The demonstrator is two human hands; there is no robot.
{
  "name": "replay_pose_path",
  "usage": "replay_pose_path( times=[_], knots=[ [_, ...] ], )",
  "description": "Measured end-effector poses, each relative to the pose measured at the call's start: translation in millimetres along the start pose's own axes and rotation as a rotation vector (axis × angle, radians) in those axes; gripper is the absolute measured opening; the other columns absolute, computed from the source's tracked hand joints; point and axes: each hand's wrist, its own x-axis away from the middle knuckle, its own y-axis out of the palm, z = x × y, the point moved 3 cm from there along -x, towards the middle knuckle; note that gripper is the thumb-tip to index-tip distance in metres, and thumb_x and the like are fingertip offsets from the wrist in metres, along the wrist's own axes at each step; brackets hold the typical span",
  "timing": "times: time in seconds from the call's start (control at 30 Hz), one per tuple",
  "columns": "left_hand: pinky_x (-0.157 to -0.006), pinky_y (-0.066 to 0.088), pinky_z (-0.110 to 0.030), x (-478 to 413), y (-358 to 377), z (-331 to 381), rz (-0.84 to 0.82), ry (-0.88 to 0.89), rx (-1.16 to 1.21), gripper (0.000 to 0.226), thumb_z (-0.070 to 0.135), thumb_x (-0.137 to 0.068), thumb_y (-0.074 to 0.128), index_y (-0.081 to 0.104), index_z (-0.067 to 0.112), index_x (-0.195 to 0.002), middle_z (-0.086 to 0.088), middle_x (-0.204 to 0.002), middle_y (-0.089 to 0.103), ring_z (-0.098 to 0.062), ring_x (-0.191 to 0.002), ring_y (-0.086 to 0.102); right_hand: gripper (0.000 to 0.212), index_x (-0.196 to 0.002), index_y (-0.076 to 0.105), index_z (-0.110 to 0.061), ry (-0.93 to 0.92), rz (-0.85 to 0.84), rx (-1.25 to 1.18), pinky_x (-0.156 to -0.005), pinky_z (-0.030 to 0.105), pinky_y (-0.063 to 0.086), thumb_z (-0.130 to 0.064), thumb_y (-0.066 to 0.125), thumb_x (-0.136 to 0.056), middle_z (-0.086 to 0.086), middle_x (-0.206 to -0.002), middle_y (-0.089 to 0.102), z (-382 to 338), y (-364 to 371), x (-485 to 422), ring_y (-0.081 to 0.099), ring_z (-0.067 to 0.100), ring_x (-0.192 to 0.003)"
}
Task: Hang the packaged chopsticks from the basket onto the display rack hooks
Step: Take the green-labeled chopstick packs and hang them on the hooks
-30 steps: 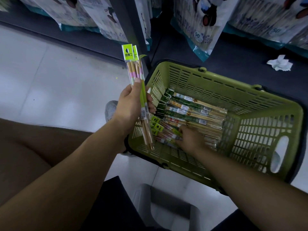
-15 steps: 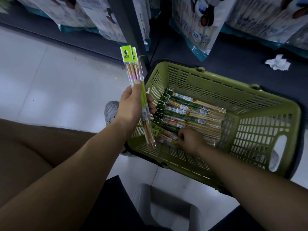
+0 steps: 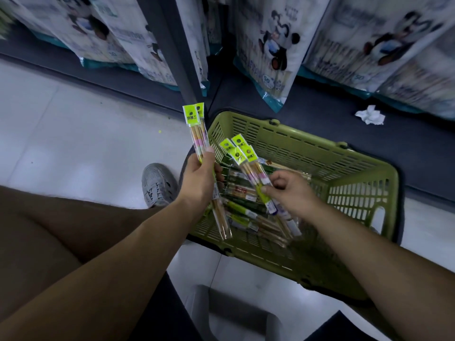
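A green plastic basket [image 3: 357, 183] stands on the floor with several chopstick packs [image 3: 242, 193] lying in its bottom. My left hand [image 3: 199, 180] grips two chopstick packs [image 3: 197, 129] upright by their middles, their lime-green header cards on top, just left of the basket. My right hand [image 3: 290, 193] pinches a fanned bunch of packs [image 3: 246, 158] above the basket, header cards pointing up and left toward my left hand. No rack hooks show.
Large white bags with cartoon prints [image 3: 273, 50] hang over a dark shelf base behind the basket. A dark upright post [image 3: 172, 45] rises behind my left hand. A crumpled tissue [image 3: 370, 115] lies on the base. My grey shoe [image 3: 157, 184] sits left of the basket.
My right hand has lifted out of the basket holding a bunch of packs and brought them up near my left hand. The left hand has stayed put with its packs.
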Motion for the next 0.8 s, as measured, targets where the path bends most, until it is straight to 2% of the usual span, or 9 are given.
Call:
replay_pose_path(
  times=[0.13,0.27,0.33,0.4,0.47,0.57,0.67,0.73,0.8],
  knots=[
    [-0.079,0.054,-0.035,7.1,16.6,-5.3,-0.053,-0.031,-0.018,0.049,0.056,-0.098,0.058,0.062,0.015,-0.123,0.0,-0.098,0.071,-0.022,-0.088,0.069,0.016,-0.1,0.068,-0.015,-0.032,0.001,-0.208,-0.083,0.034,0.053,-0.019,0.079,-0.088,0.004,-0.096,0.078,-48.1,4.2,8.3,0.073,0.02,-0.089],
    [-0.071,0.059,-0.019,14.3,31.8,-4.0,-0.164,-0.032,0.167,0.058,0.057,-0.085,0.07,0.061,0.017,-0.126,0.001,-0.108,0.078,-0.008,-0.095,0.076,0.014,-0.099,0.07,-0.018,-0.087,0.009,-0.142,-0.071,0.024,0.054,-0.022,0.079,-0.089,0.002,-0.089,0.077,-80.0,19.6,18.5,0.073,0.013,-0.08],
    [-0.083,0.06,-0.026,13.6,34.1,-5.5,-0.204,-0.017,0.154,0.053,0.046,-0.09,0.072,0.059,0.014,-0.131,-0.007,-0.117,0.075,-0.016,-0.106,0.074,0.013,-0.101,0.072,-0.014,-0.118,0.056,-0.089,-0.071,0.033,0.056,-0.021,0.076,-0.09,0.006,-0.087,0.076,-85.1,23.2,22.8,0.072,0.022,-0.08],
    [-0.087,0.061,-0.033,11.9,36.2,-6.5,-0.202,-0.005,0.153,0.037,0.03,-0.098,0.068,0.061,0.01,-0.129,-0.013,-0.116,0.075,-0.024,-0.107,0.074,0.007,-0.093,0.074,-0.013,-0.197,0.096,0.002,-0.061,0.039,0.05,-0.019,0.072,-0.091,0.008,-0.075,0.069,-87.3,24.9,25.5,0.063,0.025,-0.066],
    [-0.092,0.06,-0.039,9.1,38.1,-7.3,-0.164,-0.016,0.17,0.029,0.024,-0.103,0.062,0.064,0.007,-0.126,-0.016,-0.114,0.074,-0.029,-0.107,0.073,0.008,-0.091,0.074,-0.014,-0.265,0.125,0.106,-0.054,0.031,0.036,-0.022,0.07,-0.09,0.004,-0.067,0.056,-85.0,27.7,24.8,0.049,0.014,-0.057],
    [-0.098,0.058,-0.045,4.7,36.2,-6.1,-0.146,-0.029,0.17,0.025,0.026,-0.104,0.059,0.067,0.012,-0.124,-0.015,-0.114,0.074,-0.03,-0.11,0.071,0.018,-0.108,0.073,-0.028,-0.319,0.118,0.259,-0.056,0.017,0.033,-0.036,0.067,-0.092,-0.008,-0.08,0.051,-83.1,30.9,25.5,0.054,0.003,-0.069],
    [-0.095,0.059,-0.052,-2.3,24.8,-0.3,-0.118,-0.025,0.14,0.032,0.038,-0.098,0.064,0.067,0.014,-0.119,-0.007,-0.096,0.075,-0.028,-0.098,0.073,0.026,-0.114,0.071,-0.033,-0.344,0.144,0.165,-0.068,0.015,0.046,-0.045,0.065,-0.092,-0.017,-0.089,0.064,-80.7,24.9,22.9,0.062,-0.002,-0.081],
    [-0.082,0.062,-0.05,-7.6,10.0,5.5,-0.087,-0.032,0.111,0.043,0.05,-0.089,0.068,0.063,0.016,-0.115,-0.002,-0.082,0.074,-0.026,-0.085,0.076,0.011,-0.102,0.073,-0.033,-0.29,0.198,0.064,-0.068,0.021,0.051,-0.038,0.067,-0.094,-0.02,-0.087,0.07,-74.6,16.5,15.7,0.065,-0.004,-0.079],
    [-0.07,0.062,-0.046,-12.5,-6.9,10.9,-0.068,-0.031,0.066,0.046,0.054,-0.085,0.071,0.059,0.018,-0.112,-0.003,-0.077,0.074,-0.028,-0.077,0.077,0.006,-0.093,0.07,-0.036,-0.206,0.191,0.135,-0.066,0.026,0.052,-0.03,0.068,-0.095,-0.018,-0.085,0.07,-60.4,10.0,4.0,0.065,-0.001,-0.075]
  ],
)
